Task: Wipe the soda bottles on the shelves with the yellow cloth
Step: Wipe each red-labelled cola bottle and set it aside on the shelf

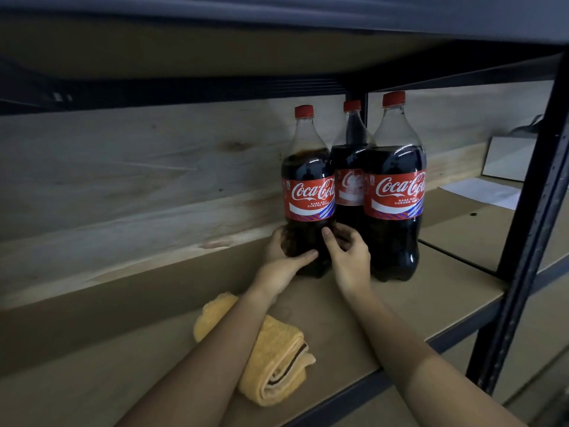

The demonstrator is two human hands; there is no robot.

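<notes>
I watched a brown shelf board (354,328) carry three upright cola bottles at its far right: the left bottle (308,180), the right bottle (395,186) just beside it, and a third bottle (349,167) behind them. My left hand (284,257) and right hand (348,257) curled around the left bottle's base, while the folded yellow cloth (277,359) lay nearer, under my left forearm

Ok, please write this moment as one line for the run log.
left hand: grips left bottle base | right hand: touches same bottle | yellow cloth: folded on shelf, unheld
</notes>
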